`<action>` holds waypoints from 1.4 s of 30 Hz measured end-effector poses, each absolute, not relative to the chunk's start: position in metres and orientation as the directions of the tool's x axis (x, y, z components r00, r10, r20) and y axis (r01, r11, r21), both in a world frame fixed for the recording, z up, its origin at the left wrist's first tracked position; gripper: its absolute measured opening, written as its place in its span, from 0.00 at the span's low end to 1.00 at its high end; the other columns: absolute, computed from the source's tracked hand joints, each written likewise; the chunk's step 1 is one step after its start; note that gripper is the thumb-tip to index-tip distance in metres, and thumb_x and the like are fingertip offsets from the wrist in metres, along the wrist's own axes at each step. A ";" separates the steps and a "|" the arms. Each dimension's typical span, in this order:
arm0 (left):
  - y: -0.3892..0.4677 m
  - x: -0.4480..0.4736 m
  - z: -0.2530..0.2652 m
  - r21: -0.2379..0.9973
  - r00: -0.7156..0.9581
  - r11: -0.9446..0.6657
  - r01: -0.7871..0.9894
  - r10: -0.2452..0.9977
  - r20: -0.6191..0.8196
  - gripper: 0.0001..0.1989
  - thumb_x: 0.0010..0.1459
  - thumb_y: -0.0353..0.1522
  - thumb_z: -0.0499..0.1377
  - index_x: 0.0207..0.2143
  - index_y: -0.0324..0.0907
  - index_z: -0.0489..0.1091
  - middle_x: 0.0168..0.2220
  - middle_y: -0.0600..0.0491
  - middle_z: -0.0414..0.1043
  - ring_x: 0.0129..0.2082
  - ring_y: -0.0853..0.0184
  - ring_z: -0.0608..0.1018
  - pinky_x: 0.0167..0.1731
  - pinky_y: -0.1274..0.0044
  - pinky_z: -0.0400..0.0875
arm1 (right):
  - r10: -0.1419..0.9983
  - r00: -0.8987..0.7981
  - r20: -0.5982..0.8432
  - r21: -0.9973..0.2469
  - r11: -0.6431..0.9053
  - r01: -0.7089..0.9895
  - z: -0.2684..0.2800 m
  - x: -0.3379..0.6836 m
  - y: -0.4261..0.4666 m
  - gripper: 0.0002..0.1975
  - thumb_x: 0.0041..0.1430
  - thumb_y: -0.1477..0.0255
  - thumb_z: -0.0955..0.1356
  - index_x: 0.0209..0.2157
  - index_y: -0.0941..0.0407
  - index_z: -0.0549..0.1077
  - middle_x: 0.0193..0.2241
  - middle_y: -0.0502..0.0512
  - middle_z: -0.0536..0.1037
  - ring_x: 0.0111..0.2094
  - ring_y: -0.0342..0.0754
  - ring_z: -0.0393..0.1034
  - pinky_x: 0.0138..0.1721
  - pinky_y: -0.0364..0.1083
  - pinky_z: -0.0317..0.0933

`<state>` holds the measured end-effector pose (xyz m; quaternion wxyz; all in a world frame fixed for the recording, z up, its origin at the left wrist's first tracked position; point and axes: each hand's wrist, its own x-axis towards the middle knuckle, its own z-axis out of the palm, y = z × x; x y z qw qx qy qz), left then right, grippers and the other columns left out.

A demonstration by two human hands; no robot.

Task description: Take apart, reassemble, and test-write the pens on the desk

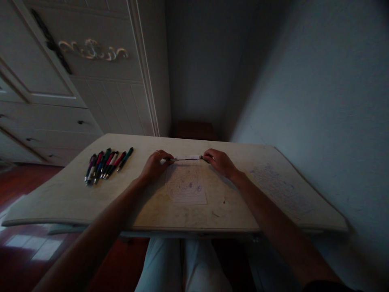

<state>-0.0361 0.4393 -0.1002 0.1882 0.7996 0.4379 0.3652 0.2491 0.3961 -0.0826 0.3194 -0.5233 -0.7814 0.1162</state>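
Note:
My left hand (155, 165) is closed, its fingertips pinching a slim dark pen part (172, 159) with a silvery end pointing right. A thin dark line, perhaps an ink refill, runs from there toward the other hand. Closed as well, my right hand (221, 162) pinches a short dark pen part (205, 159). A gap separates the two pieces, and both hands are held over the far end of a sheet of paper (187, 196) covered in scribbles. Fingers hide much of each piece.
Several pens (106, 164) in dark, red and green lie in a group at the table's left. Blue scribbles (279, 188) mark the tabletop (237, 213) on the right. A white cabinet (100, 89) stands behind at left; a wall (328, 101) borders the right side.

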 end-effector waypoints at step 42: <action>0.441 -0.036 -0.102 0.654 0.360 -0.557 0.512 0.831 0.425 0.10 0.55 0.37 0.61 0.35 0.42 0.78 0.36 0.49 0.77 0.36 0.62 0.77 0.39 0.70 0.71 | 0.833 -0.273 0.482 -0.539 0.527 0.657 -0.090 0.254 0.401 0.03 0.59 0.73 0.69 0.35 0.56 0.76 0.32 0.54 0.78 0.31 0.45 0.70 0.33 0.45 0.62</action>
